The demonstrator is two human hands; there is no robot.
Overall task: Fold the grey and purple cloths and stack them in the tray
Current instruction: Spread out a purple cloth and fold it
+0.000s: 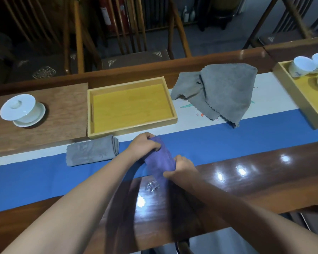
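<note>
A purple cloth (161, 156) is stretched between both hands over the blue runner. My left hand (144, 143) grips its far end, and my right hand (181, 167) grips its near end; the lower part hangs blurred over the table edge. A folded grey cloth (92, 153) lies flat just left of my left hand, in front of the tray. The yellow wooden tray (132, 132) holds nothing. A second grey cloth (222, 90) lies crumpled and unfolded to the right of the tray.
A white lidded cup on a saucer (22, 110) stands on a wooden board at the left. Another yellow tray (301, 101) with white cups (301, 66) sits at the far right. Wooden chairs stand behind the table. The glossy table edge (246, 180) runs along the front.
</note>
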